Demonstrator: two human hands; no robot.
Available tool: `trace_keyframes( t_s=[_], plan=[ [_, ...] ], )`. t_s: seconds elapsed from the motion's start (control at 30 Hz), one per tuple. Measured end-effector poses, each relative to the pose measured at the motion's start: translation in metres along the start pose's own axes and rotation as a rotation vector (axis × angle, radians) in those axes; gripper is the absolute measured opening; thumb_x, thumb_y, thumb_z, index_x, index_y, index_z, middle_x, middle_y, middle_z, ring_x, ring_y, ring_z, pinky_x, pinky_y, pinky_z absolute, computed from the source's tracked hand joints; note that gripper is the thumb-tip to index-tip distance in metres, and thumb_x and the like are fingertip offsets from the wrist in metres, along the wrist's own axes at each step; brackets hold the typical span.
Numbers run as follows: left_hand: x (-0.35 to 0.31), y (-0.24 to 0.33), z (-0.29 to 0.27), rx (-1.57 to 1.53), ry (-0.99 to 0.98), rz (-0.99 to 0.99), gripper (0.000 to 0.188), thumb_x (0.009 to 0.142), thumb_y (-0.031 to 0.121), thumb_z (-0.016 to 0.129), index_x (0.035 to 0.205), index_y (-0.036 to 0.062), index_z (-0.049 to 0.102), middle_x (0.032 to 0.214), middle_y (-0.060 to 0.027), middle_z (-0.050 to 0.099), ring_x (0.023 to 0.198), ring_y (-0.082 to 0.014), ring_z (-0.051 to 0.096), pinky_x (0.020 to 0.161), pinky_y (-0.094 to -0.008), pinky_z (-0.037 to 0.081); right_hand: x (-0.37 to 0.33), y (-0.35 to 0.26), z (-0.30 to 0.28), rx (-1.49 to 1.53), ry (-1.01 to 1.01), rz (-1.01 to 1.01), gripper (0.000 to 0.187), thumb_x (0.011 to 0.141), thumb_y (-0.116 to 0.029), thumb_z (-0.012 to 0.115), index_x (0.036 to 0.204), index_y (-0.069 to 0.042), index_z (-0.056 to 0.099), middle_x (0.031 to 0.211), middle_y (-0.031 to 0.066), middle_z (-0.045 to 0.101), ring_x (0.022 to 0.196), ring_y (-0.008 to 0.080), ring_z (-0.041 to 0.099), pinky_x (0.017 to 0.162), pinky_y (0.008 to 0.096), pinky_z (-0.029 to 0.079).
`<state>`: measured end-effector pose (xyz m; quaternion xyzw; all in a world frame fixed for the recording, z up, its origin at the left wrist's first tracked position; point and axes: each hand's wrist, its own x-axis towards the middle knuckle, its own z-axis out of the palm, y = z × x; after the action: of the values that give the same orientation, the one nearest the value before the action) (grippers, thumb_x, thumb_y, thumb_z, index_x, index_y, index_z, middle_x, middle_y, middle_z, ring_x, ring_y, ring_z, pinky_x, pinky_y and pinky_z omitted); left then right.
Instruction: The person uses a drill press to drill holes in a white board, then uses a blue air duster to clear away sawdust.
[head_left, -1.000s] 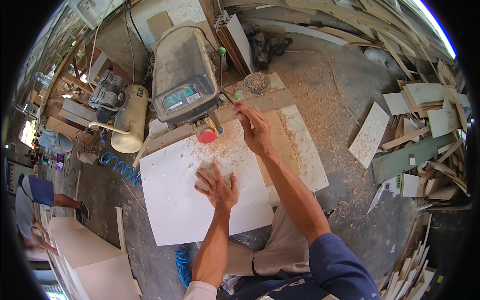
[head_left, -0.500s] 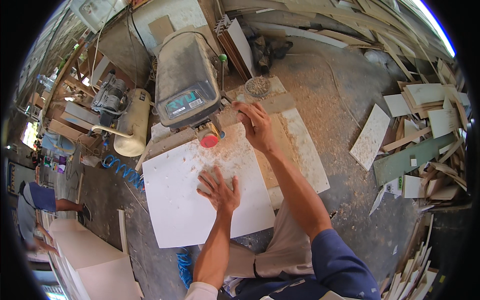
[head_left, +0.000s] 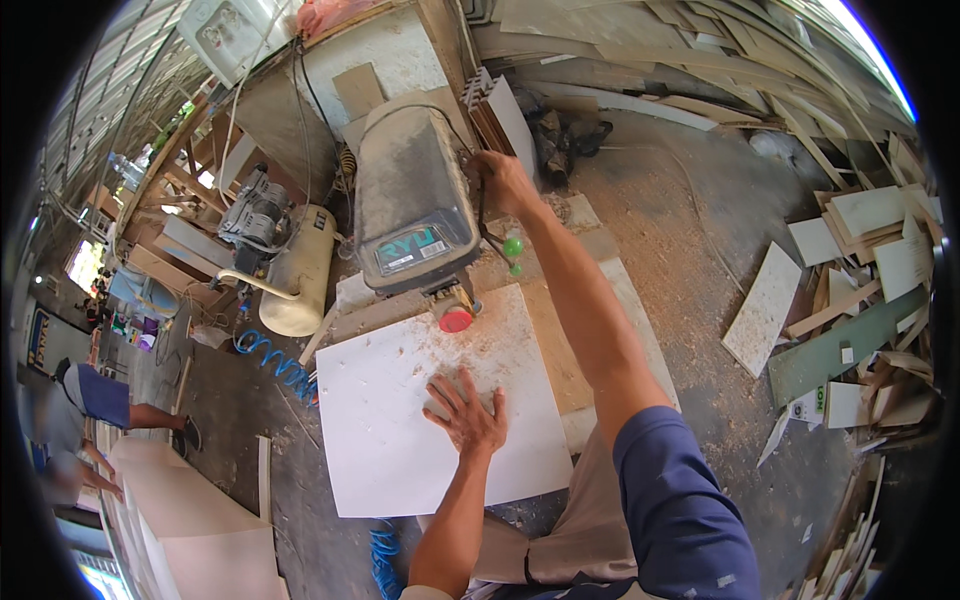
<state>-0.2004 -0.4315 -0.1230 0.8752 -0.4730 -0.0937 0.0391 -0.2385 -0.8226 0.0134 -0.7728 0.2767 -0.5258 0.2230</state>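
My left hand lies flat with fingers spread on a white board, below the red-tipped part under the drill press head. Wood shavings are scattered on the board near that part. My right hand is closed around the upper end of a feed lever on the right side of the drill press; its fingertips are partly hidden. Two green knobs on the other lever arms stick out below my right forearm. The drill bit itself cannot be made out.
A tan air compressor with a coiled blue hose stands left of the press. Offcut boards are heaped at the right. Another person bends beside large panels at the far left. Sawdust covers the floor.
My right hand has moved up and away along the press's side and closed on a lever; the lever arms have turned, bringing green knobs low. My left hand stays flat on the board. The view has shifted.
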Motion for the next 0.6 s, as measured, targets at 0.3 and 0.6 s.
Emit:
trace_keyframes(
  t_s=[0.3, 0.6],
  plan=[
    [-0.002, -0.001, -0.006, -0.048, -0.027, 0.003, 0.088, 0.105, 0.066, 0.035, 0.170, 0.0123, 0.011, 0.173, -0.0320, -0.003, 0.160, -0.0511, -0.009, 0.120, -0.0767, -0.003, -0.126, 0.049, 0.014, 0.182, -0.369, 0.586, 0.040, 0.111, -0.037, 0.053, 0.098, -0.003, 0.070, 0.088, 0.0083, 0.072, 0.076, 0.0188, 0.067, 0.066, 0.0361, 0.052],
    [0.025, -0.143, 0.048, -0.650, 0.387, 0.082, 0.059, 0.100, 0.040, 0.068, 0.146, 0.0037, 0.057, 0.153, -0.0257, 0.049, 0.148, -0.0396, 0.039, 0.121, -0.0593, 0.028, -0.171, 0.003, 0.026, 0.262, -0.308, 0.712, 0.056, 0.107, -0.040, 0.058, 0.151, -0.005, 0.056, 0.132, 0.0258, 0.069, 0.125, 0.0397, 0.065, 0.107, 0.0429, 0.048]
  ],
)
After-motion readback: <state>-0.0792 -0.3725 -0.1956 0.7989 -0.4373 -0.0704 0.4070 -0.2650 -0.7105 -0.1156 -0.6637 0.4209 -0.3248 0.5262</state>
